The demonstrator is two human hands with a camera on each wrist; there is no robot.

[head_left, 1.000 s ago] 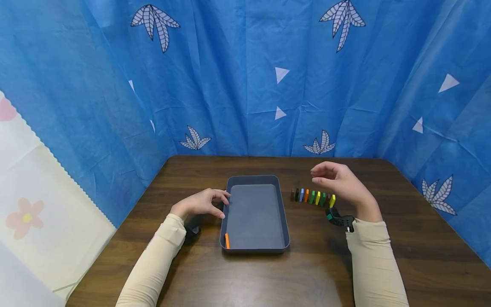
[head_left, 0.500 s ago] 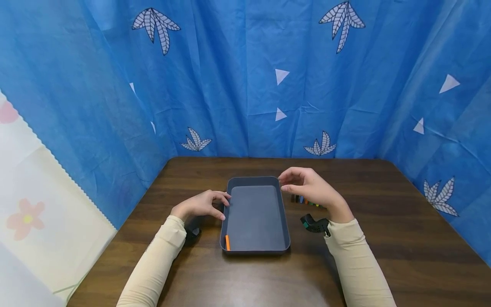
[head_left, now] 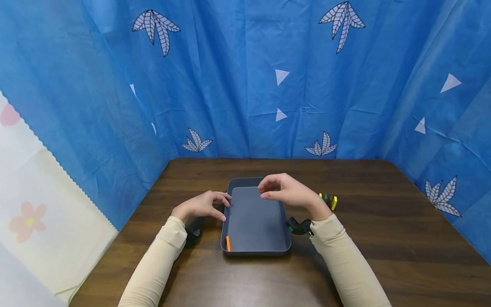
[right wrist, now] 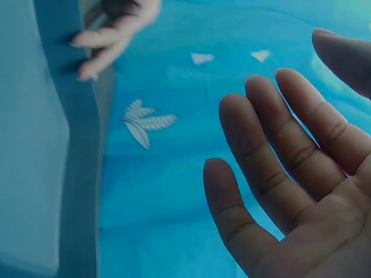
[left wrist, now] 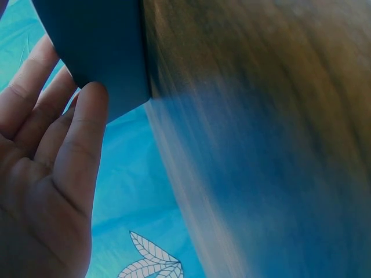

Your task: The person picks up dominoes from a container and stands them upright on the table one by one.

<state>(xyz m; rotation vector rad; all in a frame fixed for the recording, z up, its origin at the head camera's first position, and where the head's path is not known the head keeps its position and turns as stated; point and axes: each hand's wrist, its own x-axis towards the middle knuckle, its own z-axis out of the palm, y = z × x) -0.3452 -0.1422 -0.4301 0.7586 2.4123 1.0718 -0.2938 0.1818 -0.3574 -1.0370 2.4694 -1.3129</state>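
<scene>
A dark grey tray (head_left: 255, 226) lies on the table, with a thin orange block (head_left: 228, 244) in its near left corner. Relaxed fingers of my left hand (head_left: 203, 205) touch the tray's left rim; the left wrist view shows its thumb and fingers at the tray wall (left wrist: 98, 46). My right hand (head_left: 289, 192) hovers over the tray's far right part. In the right wrist view its fingers (right wrist: 249, 136) are loosely bent, and nothing shows between them. Right of the tray stand small coloured blocks, a yellow block (head_left: 334, 203) at the row's end; the right hand hides the others.
The dark wooden table (head_left: 383, 238) extends around the tray. A blue curtain (head_left: 245, 85) with leaf and triangle prints hangs behind it, and a pale flowered cloth (head_left: 42, 187) hangs at the left. A black strap device (head_left: 299, 227) sits on the right wrist.
My right hand has moved left from above the row of coloured blocks to over the tray. The left hand, the tray and the orange block have stayed in place.
</scene>
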